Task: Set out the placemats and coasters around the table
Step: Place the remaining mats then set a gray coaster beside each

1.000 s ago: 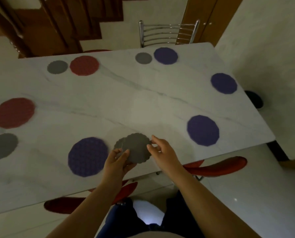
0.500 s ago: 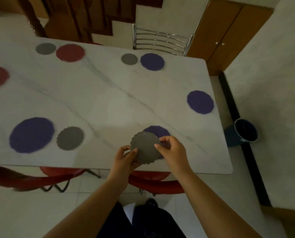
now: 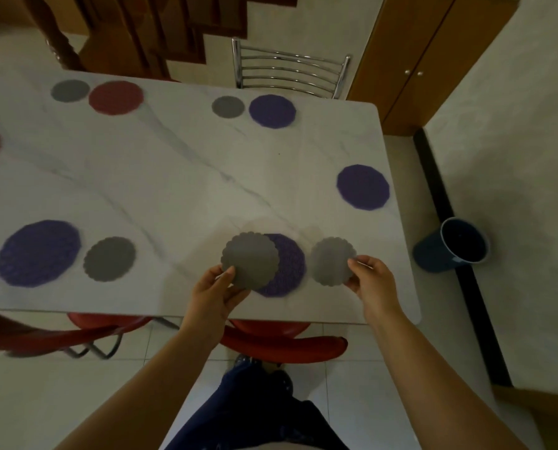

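Note:
My left hand (image 3: 217, 292) pinches a grey scalloped coaster (image 3: 250, 259) held over the left part of a purple placemat (image 3: 287, 271) at the table's near edge. My right hand (image 3: 373, 277) grips a second grey coaster (image 3: 331, 261) by its right rim, just right of that placemat, low over the white marble table (image 3: 180, 177). Round purple and red placemats lie around the table, three of them with a grey coaster beside: near left (image 3: 109, 258), far left (image 3: 70, 90), far middle (image 3: 228, 106). The purple placemat at the right end (image 3: 363, 186) has none.
A metal-backed chair (image 3: 290, 71) stands at the far side. Red chairs (image 3: 280, 342) are tucked under the near edge. A dark blue bucket (image 3: 456, 245) sits on the floor to the right, by the wall. Wooden cabinet doors (image 3: 410, 60) are at the back right.
The coasters held together in both hands have been split: my right hand has drawn one out to the right, my left keeps the other. The view has settled over the table's right end.

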`<state>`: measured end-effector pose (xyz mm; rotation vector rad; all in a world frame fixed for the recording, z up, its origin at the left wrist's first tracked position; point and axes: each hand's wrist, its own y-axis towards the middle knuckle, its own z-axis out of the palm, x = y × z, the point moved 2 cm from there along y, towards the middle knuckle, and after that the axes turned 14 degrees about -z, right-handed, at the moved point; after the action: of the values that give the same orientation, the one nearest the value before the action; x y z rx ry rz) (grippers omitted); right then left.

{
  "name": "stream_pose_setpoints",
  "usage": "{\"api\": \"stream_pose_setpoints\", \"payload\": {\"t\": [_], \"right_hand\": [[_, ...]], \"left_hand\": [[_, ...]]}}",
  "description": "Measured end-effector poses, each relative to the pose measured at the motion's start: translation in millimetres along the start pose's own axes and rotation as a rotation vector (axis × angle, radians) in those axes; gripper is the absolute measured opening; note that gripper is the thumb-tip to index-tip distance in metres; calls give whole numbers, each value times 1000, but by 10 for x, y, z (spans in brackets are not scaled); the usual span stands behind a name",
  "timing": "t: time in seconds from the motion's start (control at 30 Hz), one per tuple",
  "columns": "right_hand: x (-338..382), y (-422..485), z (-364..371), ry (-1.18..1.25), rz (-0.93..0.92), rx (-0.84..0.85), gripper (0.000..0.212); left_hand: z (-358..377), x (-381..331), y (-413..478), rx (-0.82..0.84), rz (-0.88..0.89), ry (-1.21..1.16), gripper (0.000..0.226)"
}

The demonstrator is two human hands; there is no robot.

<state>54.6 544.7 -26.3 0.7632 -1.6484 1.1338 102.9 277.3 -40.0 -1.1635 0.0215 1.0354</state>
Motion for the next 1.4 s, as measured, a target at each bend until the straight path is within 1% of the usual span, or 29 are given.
{"api": "stream_pose_setpoints", "payload": {"t": [0.13, 0.3, 0.37, 0.53, 0.63, 0.77, 0.83, 0.9, 1.0, 1.07, 1.1, 1.17, 1.2, 1.3, 1.4], "right_hand": [[-181, 151, -86, 13, 101, -80, 11], [-358, 257, -15, -45, 116, -103, 10], [-409, 284, 3, -105, 113, -111, 12], [-459, 319, 17, -261, 81, -155, 25], [-476, 318, 2, -285, 88, -146, 22], [-435, 289, -22, -399, 73, -110, 16], [-407, 271, -30, -471, 54, -87, 19], [-371, 224, -31, -494, 31, -80, 19], [-229, 109, 47, -434, -22, -65, 9], [-68, 30, 178, -341, 5, 33, 17], [25, -7, 253, -283, 26, 104, 18], [197, -52, 366, -207, 25, 213, 12], [262, -49, 398, -167, -2, 232, 10], [429, 92, 399, -64, -95, 208, 21], [562, 376, 316, -39, -114, 177, 24]], "left_hand": [[-11, -26, 15, -3, -12, 14, 6], [-48, -109, 47, -11, -11, 46, 4], [-75, -138, 70, -12, -16, 43, 3], [-102, -166, 115, -12, -29, 55, 3], [-83, -157, 141, -2, -44, 55, 3], [-78, -158, 182, 9, -60, 83, 4], [-71, -183, 210, 18, -64, 93, 4], [-48, -211, 247, 25, -69, 105, 4], [45, -225, 313, 51, -92, 149, 4], [166, -228, 353, 63, -108, 195, 4], [245, -231, 374, 70, -109, 213, 4], [448, -237, 409, 94, -103, 243, 5], [565, -239, 430, 110, -99, 256, 6], [944, -225, 518, 168, -88, 282, 7], [1301, -210, 670, 190, -71, 344, 5]]}}
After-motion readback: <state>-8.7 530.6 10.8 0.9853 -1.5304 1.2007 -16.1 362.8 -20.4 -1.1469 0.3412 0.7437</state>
